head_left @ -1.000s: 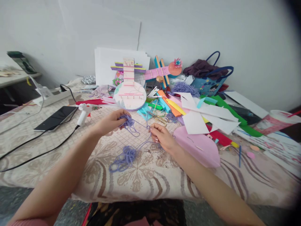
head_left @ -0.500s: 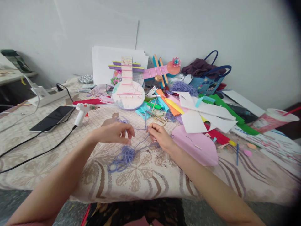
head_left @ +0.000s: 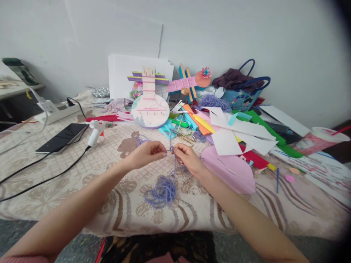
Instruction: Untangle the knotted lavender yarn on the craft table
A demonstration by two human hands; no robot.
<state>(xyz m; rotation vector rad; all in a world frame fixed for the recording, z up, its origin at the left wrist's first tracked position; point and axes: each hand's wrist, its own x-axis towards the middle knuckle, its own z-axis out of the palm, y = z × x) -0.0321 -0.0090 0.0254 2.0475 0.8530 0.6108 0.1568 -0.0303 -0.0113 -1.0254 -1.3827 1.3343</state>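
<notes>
My left hand point(head_left: 149, 153) and my right hand point(head_left: 187, 157) face each other over the middle of the patterned cloth. Both have their fingers pinched on purple yarn point(head_left: 171, 148), which shows a small loop or knot between the fingertips. From there one strand runs down to a loose tangle of purple yarn point(head_left: 161, 191) near the front of the table. Another strand goes up toward gold scissors point(head_left: 187, 139), which lie just behind my right hand. A pink paper piece point(head_left: 229, 170) lies to the right of my right hand.
On the left are a white glue gun point(head_left: 94, 133) with a black cord and a dark tablet point(head_left: 62, 138). Round decorated crafts point(head_left: 150, 111) stand behind. Paper scraps point(head_left: 226, 142), a blue bag point(head_left: 241, 98) and a plastic cup point(head_left: 319, 140) are on the right.
My left hand has moved right and up to the yarn, and its fingers have closed. The loose yarn tangle has shifted right. My right hand has hardly moved.
</notes>
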